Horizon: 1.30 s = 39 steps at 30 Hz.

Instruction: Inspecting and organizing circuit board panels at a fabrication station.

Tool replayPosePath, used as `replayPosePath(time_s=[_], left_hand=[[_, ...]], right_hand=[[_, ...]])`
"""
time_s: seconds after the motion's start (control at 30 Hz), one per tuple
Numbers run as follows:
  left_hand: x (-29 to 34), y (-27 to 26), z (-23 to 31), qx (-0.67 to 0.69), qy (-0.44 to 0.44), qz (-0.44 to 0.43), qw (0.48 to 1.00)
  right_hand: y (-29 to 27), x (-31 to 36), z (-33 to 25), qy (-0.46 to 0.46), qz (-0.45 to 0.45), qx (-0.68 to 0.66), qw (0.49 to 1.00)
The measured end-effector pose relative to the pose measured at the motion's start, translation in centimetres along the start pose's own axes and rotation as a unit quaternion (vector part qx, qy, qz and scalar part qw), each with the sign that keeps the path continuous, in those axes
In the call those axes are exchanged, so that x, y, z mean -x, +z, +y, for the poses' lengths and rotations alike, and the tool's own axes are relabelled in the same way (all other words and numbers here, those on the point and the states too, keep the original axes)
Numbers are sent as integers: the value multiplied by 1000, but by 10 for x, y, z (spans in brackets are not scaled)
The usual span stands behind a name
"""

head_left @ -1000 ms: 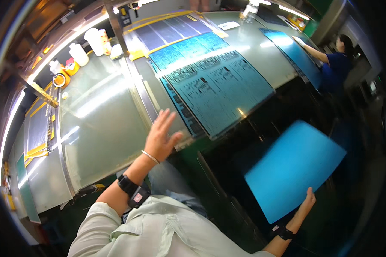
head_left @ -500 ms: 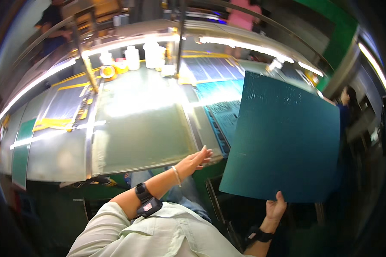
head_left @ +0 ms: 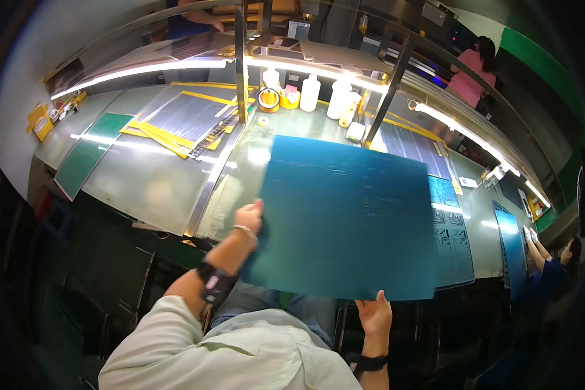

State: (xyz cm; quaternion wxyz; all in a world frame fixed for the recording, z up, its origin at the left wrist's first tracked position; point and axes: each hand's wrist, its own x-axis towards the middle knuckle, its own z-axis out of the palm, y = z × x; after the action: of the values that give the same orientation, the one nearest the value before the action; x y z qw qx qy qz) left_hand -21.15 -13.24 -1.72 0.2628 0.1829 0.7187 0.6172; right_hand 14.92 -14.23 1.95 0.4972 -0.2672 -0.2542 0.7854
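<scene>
A large teal-blue sheet (head_left: 344, 218) is held up flat in front of me, over the near edge of the long glossy workbench (head_left: 156, 185). My left hand (head_left: 249, 218) grips the sheet's left edge, with a bracelet at the wrist and a dark band on the forearm. Under the sheet's lower edge, my right hand (head_left: 374, 318) holds it from below with the fingers up. The sheet hides the bench surface behind it.
More blue patterned sheets (head_left: 452, 234) lie on the bench to the right. Yellow-edged panels (head_left: 182, 120) and a green mat (head_left: 88, 153) lie at the left. White bottles (head_left: 310, 92) and a tape roll (head_left: 268, 99) stand at the back. Other people work at the far right (head_left: 552, 270) and behind (head_left: 471, 71).
The sheet has swung from my right side to the middle in front of me. My left hand has come off the bench and taken the sheet's left edge. My view has turned left.
</scene>
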Motion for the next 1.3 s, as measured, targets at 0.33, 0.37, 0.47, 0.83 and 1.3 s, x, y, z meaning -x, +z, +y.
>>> replayPosePath(time_s=[0.33, 0.37, 0.47, 0.83, 1.3], left_hand=[[-84, -151, -54, -169, -51, 90, 980], [-79, -142, -44, -135, -68, 83, 985], [-87, -138, -41, -129, -68, 79, 986], [-117, -150, -44, -167, -58, 42, 983], [90, 211, 37, -328, 575, -453, 598]], right_hand=[[-79, -27, -80, -190, 117, 617, 754], [-74, -34, -88, -254, 85, 733, 625], [-95, -38, -86, -209, 10, 853, 479], [-99, -33, -102, -221, -70, 823, 519], [-34, -99, -273, -402, 96, 840, 352]])
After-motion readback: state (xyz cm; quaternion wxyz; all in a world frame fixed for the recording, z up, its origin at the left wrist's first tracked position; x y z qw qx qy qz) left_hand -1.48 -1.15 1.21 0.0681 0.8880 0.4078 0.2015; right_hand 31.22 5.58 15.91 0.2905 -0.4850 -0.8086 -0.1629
